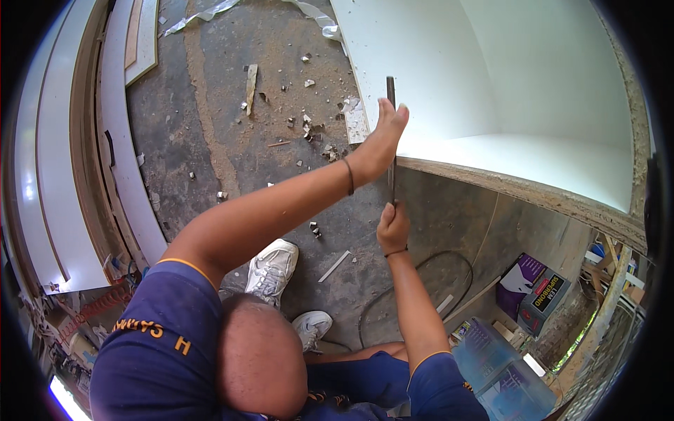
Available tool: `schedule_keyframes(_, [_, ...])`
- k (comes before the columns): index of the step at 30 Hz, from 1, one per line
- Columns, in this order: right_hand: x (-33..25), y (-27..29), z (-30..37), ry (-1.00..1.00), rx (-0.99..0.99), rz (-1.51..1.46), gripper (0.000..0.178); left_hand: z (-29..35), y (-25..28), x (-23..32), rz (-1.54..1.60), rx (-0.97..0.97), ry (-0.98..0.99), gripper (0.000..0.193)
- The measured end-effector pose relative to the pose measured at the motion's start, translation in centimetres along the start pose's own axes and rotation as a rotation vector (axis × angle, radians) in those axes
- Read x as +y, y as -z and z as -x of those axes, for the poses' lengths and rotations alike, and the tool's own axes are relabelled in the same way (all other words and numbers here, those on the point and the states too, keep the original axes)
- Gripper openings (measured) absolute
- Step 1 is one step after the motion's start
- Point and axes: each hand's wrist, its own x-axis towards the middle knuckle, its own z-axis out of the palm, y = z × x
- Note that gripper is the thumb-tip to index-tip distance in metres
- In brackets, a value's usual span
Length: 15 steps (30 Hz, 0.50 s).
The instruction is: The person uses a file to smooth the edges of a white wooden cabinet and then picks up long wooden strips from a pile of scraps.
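Rod (392, 181): 1 | left hand (379, 144): against it | right hand (394, 230): gripping | shoes (272, 270): 2

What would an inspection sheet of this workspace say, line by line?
Surface: grey, dusty floor.
Job's things: dark rod by the white cabinet; contact unclear.
Clutter: scattered scraps, pale strip.
Hands: right hand closed round the rod's lower end; left hand open, overlapping the rod, contact unclear.
Cables: dark cable or hose looped on the floor.
Surroundings: long white boards at left; purple box and bluish containers at right.
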Motion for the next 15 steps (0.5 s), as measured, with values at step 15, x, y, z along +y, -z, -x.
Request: schedule_keyframes(15, [-10.4, 11.4, 0.1, -0.120, -0.218, -0.102, 0.023, 1.0, 2.0, 4.0, -0.248, 0.093, -0.452, 0.072])
